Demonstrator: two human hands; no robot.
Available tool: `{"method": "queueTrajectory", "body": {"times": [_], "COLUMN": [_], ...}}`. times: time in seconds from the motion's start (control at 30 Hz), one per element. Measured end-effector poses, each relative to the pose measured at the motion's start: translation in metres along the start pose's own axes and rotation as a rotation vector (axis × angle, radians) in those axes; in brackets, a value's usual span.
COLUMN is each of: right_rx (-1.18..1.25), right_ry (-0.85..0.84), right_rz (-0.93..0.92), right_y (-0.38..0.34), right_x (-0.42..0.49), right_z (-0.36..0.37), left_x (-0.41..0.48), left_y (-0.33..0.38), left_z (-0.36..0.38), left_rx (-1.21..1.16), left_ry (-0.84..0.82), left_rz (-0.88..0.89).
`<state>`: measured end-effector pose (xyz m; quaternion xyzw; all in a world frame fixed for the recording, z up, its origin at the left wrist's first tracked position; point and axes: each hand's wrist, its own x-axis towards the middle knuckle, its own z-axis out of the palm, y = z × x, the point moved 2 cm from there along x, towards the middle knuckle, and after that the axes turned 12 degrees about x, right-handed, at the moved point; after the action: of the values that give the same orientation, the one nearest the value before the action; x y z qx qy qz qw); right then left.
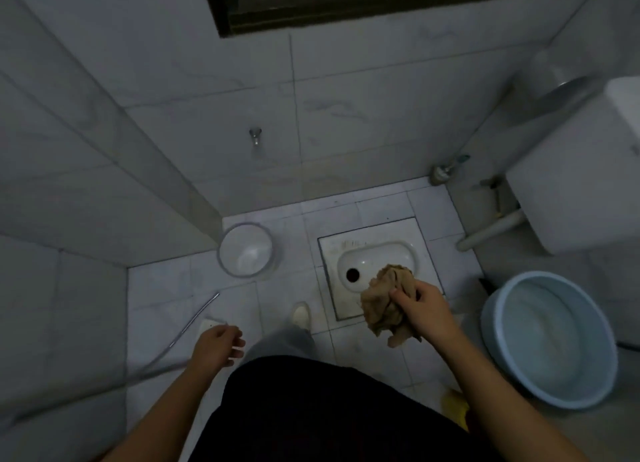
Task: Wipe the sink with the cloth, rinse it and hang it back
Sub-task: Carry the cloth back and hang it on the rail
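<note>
Gripping a crumpled tan cloth (384, 306), the right hand (424, 311) holds it up over the near corner of the squat toilet (377, 254), head view. The left hand (216, 345) hangs loose, fingers lightly curled, holding nothing, above a metal hose (194, 321) on the floor (159, 288). A blue basin (554, 337) sits right of the toilet; a clear bucket (246, 250) sits left.
</note>
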<state>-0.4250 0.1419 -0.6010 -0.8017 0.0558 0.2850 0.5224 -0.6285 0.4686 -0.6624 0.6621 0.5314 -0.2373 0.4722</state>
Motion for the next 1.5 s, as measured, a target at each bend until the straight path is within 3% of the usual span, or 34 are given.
{"method": "queueTrajectory", "body": {"times": [0.33, 0.53, 0.77, 1.0, 1.13, 1.27, 1.5], "right_rx": [0.243, 0.283, 0.285, 0.397, 0.413, 0.363, 0.213], "right_ry": [0.371, 0.401, 0.391, 0.544, 0.683, 0.765, 0.903], "right_rz": [0.155, 0.111, 0.058, 0.043, 0.058, -0.062, -0.267], "right_y": [0.001, -0.017, -0.049, -0.076, -0.108, -0.185, -0.343], "right_x": [0.035, 0.086, 0.131, 0.135, 0.130, 0.116, 0.067], "right_z": [-0.061, -0.099, -0.138, -0.179, -0.201, -0.232, -0.315], "left_x": [0.071, 0.080, 0.090, 0.095, 0.057, -0.012, -0.196], "left_y": [0.248, 0.296, 0.349, 0.480, 0.573, 0.656, 0.760], "left_z": [0.026, 0.046, 0.056, 0.148, 0.201, 0.231, 0.246], "left_rx": [0.431, 0.603, 0.546, 0.708, 0.819, 0.878, 0.736], "left_ry": [-0.163, -0.151, -0.120, -0.332, -0.513, -0.684, -1.002], "left_rz": [0.351, 0.369, 0.348, 0.545, 0.768, 1.038, 1.312]}}
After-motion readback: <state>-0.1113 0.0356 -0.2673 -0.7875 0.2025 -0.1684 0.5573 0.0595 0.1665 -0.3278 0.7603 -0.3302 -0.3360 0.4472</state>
